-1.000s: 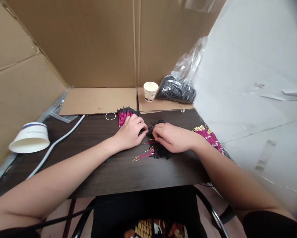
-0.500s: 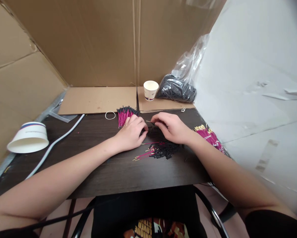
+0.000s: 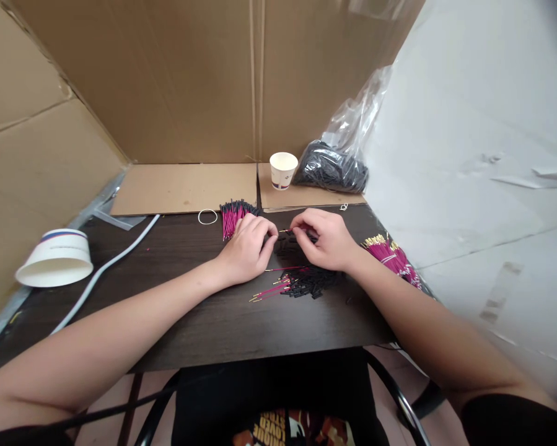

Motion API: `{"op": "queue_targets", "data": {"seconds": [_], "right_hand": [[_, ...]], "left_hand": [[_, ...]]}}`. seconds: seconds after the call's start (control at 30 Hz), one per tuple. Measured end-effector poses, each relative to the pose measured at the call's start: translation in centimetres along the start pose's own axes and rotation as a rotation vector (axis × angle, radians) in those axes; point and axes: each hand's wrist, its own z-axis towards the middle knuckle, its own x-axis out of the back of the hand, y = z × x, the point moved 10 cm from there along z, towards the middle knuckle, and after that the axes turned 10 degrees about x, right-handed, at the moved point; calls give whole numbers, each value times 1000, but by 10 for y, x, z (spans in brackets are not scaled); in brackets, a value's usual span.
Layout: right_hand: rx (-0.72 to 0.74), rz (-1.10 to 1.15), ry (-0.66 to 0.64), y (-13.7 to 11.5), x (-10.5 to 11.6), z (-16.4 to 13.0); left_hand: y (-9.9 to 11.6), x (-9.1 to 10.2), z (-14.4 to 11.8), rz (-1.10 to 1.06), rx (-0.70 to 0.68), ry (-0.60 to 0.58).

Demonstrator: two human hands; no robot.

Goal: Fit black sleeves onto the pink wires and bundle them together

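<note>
My right hand [image 3: 328, 243] pinches a short magenta wire [image 3: 285, 231] between thumb and fingers, its gold-coloured tip pointing left. Close by on the left, my left hand [image 3: 246, 249] has thumb and forefinger pressed together, and whatever may be between them is hidden. Behind the left hand stands a bundle of magenta wires with black ends [image 3: 232, 217]. Below both hands lies a loose pile of black sleeves [image 3: 310, 282]. Several magenta wires with gold tips [image 3: 271, 290] stick out of the pile to the left. More black pieces [image 3: 285, 246] lie between the hands.
At the right edge lies a tied bundle of magenta wires [image 3: 392, 255]. A paper cup [image 3: 282, 172] and a clear bag of black pieces [image 3: 333, 168] stand at the back. Further left are a rubber band [image 3: 207, 217], a grey cable [image 3: 106, 266] and a tipped paper cup [image 3: 57, 257].
My right hand has shifted slightly right, and more of the magenta wire shows at its fingertips. My left thumb and forefinger have closed together.
</note>
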Motion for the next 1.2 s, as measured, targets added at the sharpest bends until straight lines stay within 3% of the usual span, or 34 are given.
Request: {"op": "queue_targets", "data": {"seconds": [0.33,1.2], "right_hand": [[36,5,-2,-5,0,1],[88,-11,-51,-7,-5,-1]], "left_hand": [[-2,4,0,-47,-8,60],[-4,1,1,-45,34,5]]}}
